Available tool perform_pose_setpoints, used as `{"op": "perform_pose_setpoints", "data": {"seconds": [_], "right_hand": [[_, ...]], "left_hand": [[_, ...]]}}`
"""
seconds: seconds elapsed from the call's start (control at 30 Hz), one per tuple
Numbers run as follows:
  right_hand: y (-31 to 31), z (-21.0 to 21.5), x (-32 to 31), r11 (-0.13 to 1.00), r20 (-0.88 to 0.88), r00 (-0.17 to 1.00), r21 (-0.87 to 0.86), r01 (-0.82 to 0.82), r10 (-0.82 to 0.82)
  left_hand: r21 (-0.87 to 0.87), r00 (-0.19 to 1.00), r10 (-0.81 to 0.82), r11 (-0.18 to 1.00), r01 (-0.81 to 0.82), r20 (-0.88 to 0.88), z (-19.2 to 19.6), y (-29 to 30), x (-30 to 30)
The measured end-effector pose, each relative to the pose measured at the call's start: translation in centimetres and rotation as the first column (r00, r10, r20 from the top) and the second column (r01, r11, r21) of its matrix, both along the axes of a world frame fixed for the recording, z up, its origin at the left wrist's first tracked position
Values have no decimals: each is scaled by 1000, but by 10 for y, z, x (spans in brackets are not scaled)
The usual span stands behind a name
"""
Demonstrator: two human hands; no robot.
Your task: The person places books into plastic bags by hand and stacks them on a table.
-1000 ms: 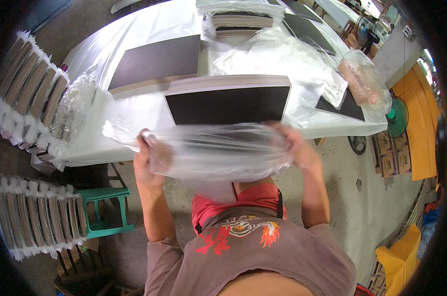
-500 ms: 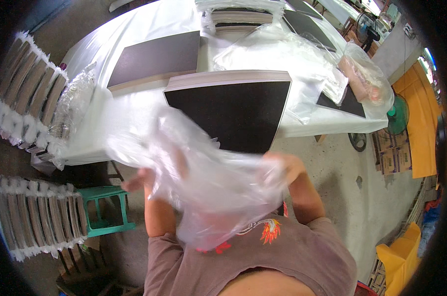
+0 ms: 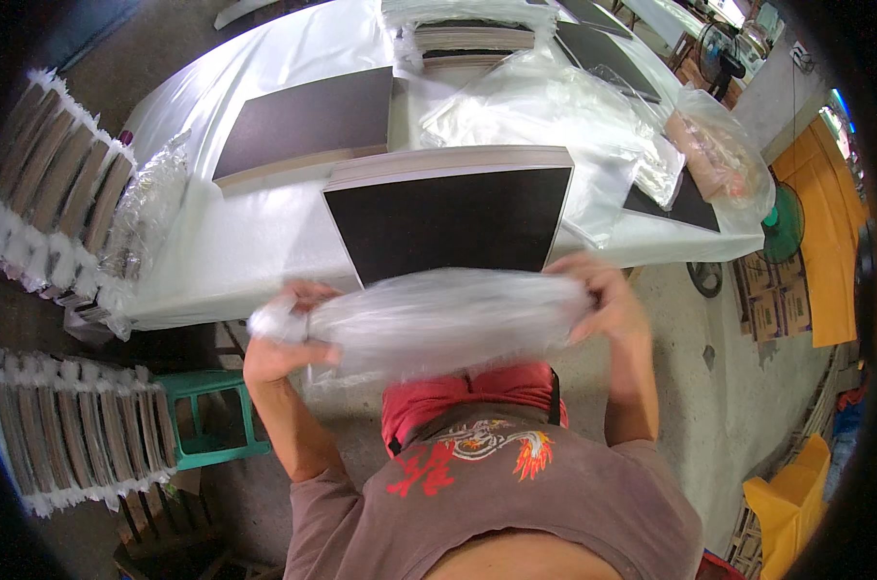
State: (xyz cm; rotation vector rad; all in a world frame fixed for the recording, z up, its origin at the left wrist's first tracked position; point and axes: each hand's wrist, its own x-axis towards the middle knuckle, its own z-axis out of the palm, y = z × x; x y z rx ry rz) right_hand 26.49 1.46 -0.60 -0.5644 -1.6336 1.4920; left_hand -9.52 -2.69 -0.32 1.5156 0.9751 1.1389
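Note:
A clear plastic bag [image 3: 448,319] stretches between my two hands, blurred by motion, in front of the table's near edge. My left hand [image 3: 303,329] is closed on its left end, and my right hand [image 3: 603,295] grips the right end. Just beyond the bag lies a stack of black-topped boards [image 3: 453,213] with pale edges; the bag hides its near edge. Farther left on the table is another stack of dark boards [image 3: 308,121]. Loose clear plastic bags [image 3: 545,106] are spread to the right behind the black stack.
The table [image 3: 206,261] has a white cover. Plastic-wrapped stacks [image 3: 57,174] stand at its left; more wrapped stacks [image 3: 81,425] rest near a green stool [image 3: 211,416]. A bagged roll [image 3: 714,155] lies at the right end, with a green fan [image 3: 782,222] and cartons [image 3: 777,304] beyond.
The bag has gone from hanging loose and slanted over my chest to stretched level between my hands. My hands have moved farther apart, the right one shifting right and up.

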Motion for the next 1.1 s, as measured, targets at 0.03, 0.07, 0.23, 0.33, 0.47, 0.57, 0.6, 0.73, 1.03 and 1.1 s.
{"op": "perform_pose_setpoints", "data": {"seconds": [0.03, 0.07, 0.23, 0.33, 0.47, 0.57, 0.6, 0.73, 1.03, 1.1], "right_hand": [[-3, 6, 5, 967, -153, 974, -216, 131, -166], [-3, 7, 4, 964, 65, 967, -86, 252, -247], [15, 16, -37, 441, 166, 432, 587, 680, -887], [34, 10, -40, 344, 157, 328, 672, 656, -931], [31, 3, -34, 391, 210, 344, 671, 630, -915], [18, -6, -26, 327, 135, 340, 722, 610, -931], [15, -12, -24, 273, 49, 357, 744, 610, -933], [5, -4, -21, 168, -66, 338, 769, 617, -939], [14, 32, 8, 840, -92, 905, -419, 344, -416], [12, -1, 17, 762, -83, 879, -540, 356, -470]], "left_hand": [[10, 980, 145, 989, -145, -138, 0, 6, 3], [42, 917, 292, 956, -292, -273, -1, 9, 12], [510, 594, 764, 626, -590, -251, 17, 43, 59], [646, 496, 779, 610, -459, -384, -1, 55, 59], [628, 544, 796, 571, -528, -266, -21, 47, 58], [820, 620, 779, 413, -396, -93, -51, 36, 44], [888, 659, 751, 332, -319, -44, -58, 35, 39], [671, 782, 567, 687, -278, -257, -19, 19, 36], [-426, 988, 148, 891, -156, -52, -12, 56, 19], [-514, 991, 117, 855, -70, 60, -33, 54, 7]]}}
